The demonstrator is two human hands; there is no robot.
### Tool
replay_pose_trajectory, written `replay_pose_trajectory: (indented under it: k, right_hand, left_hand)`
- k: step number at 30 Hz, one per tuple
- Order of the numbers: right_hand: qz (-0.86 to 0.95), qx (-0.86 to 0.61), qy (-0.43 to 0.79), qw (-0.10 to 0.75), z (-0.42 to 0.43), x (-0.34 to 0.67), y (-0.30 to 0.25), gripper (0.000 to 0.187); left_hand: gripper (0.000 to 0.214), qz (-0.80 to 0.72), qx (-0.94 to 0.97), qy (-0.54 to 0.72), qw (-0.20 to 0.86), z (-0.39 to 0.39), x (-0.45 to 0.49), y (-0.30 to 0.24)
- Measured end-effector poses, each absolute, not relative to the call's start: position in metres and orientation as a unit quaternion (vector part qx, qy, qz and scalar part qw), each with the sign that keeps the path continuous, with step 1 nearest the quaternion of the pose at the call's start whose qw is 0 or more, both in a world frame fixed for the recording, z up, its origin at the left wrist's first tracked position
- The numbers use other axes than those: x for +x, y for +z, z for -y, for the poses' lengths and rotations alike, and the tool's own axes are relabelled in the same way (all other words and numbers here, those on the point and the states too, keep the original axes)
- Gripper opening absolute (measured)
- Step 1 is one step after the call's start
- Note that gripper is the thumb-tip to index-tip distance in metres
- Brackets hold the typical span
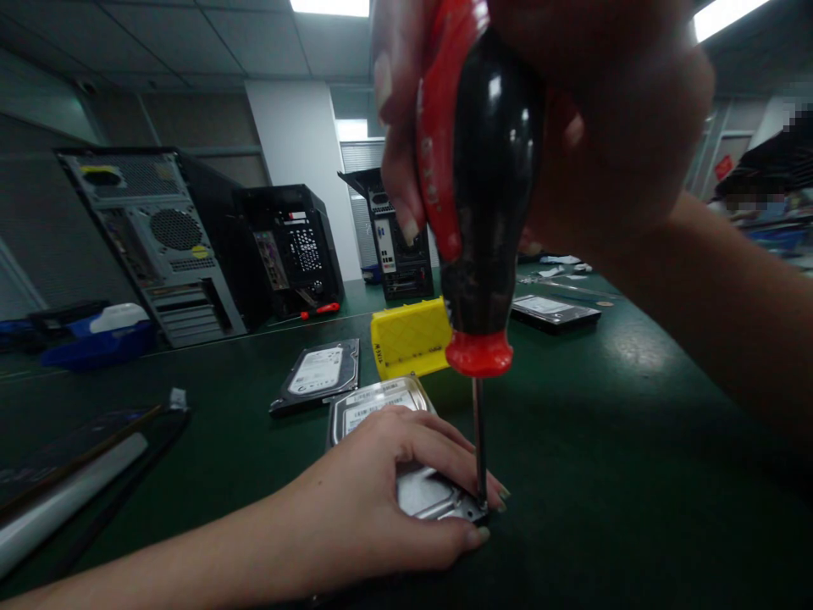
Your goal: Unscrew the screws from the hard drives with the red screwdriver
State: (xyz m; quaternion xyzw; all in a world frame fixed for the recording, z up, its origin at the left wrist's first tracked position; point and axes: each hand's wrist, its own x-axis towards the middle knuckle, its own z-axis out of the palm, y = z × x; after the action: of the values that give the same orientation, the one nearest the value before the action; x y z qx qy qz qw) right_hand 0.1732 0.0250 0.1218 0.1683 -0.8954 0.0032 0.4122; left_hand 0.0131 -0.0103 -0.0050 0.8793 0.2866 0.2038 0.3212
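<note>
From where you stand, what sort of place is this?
Probably a computer repair or teardown workshop: computer cases stand at the back, hard drives lie on the green bench, and the right hand holds a screwdriver.

This seems a computer workshop: beyond the left hand (374, 496) stand several computer cases (289, 254), and nearer to this hand some hard drives (319, 370) lie on a green worktable (622, 474).

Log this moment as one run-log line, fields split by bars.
left hand: holding hard drive | right hand: gripping red-black screwdriver | tip: at hard drive's corner | beyond: yellow item, another drive
</note>
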Motion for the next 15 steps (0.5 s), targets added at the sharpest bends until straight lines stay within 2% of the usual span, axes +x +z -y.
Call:
replay_pose_trajectory:
  k: [11,15]
  right_hand:
    - [0.903,0.167,0.001,0.395,-0.036,0.174,0.121,0.081]
    - [0.912,0.121,0.050,0.388,-0.032,0.172,0.122,0.081]
  left_hand:
    - [0.011,-0.298,0.853,0.222,0.366,0.010,0.022,-0.003]
    - [0.010,-0.300,0.852,0.227,0.365,0.010,0.024,-0.004]
